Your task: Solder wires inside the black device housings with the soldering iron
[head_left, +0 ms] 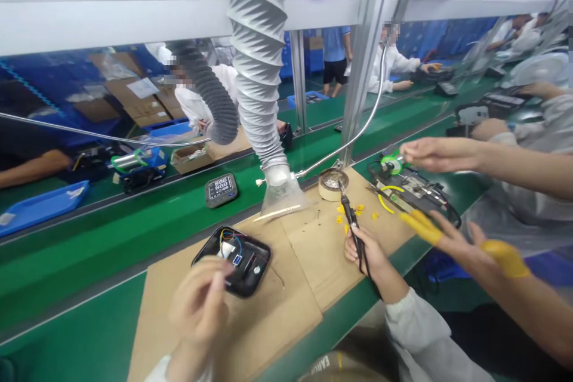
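Note:
My right hand (pixel 370 253) is closed round the handle of a soldering iron (pixel 351 218). The iron's tip reaches up to a round brown dish (pixel 333 181) with pale bits inside. My left hand (pixel 201 298), somewhat blurred, hovers in front of an open black plastic housing (pixel 245 280). Its fingers are curled toward the thumb; whatever they may pinch is hidden. Thin coloured wires (pixel 228 239) and a small white connector show in the housing, which lies on a cardboard sheet (pixel 290 322).
A white fume hose (pixel 257 59) hangs down to a clear hood (pixel 284 194). Yellow bits (pixel 358 210) lie by the iron. At right, a co-worker's hands (pixel 439 152) reach over a green solder spool (pixel 392 164) and yellow-handled pliers (pixel 391 194). A display unit (pixel 221 190) sits on the green belt.

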A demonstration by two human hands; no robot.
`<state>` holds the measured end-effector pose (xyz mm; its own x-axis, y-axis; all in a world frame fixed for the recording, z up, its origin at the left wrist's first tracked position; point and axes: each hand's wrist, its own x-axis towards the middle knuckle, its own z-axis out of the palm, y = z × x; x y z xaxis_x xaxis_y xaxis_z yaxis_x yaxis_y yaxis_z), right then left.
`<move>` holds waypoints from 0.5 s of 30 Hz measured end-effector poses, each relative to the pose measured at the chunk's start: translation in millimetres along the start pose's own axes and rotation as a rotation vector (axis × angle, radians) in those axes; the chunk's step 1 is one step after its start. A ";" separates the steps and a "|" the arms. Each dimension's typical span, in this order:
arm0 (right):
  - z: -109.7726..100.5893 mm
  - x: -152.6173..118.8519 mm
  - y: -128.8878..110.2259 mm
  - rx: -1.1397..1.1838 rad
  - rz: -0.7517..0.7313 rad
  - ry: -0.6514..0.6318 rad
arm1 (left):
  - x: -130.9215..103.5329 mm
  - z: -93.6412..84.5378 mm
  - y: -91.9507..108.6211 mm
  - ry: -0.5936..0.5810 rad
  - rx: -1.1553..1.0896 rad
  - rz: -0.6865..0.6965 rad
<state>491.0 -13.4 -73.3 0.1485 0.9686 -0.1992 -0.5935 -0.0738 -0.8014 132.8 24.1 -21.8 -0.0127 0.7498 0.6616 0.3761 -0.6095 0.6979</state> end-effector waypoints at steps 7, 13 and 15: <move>3.6 -12.8 -9.0 -0.178 -0.023 0.009 | 16.0 167.3 66.2 -0.545 -0.711 -0.935; -16.4 -15.3 -37.4 -0.501 -0.133 0.047 | 3.8 258.2 73.2 -0.653 -0.897 -1.106; -21.7 -24.2 -38.4 -0.577 -0.238 0.136 | -1.7 271.3 77.3 -0.624 -0.935 -1.108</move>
<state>527.4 -39.2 -49.9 0.3452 0.9384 -0.0172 -0.0158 -0.0125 -0.9998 413.2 45.6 -43.3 0.5747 0.7533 -0.3198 -0.2453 0.5314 0.8108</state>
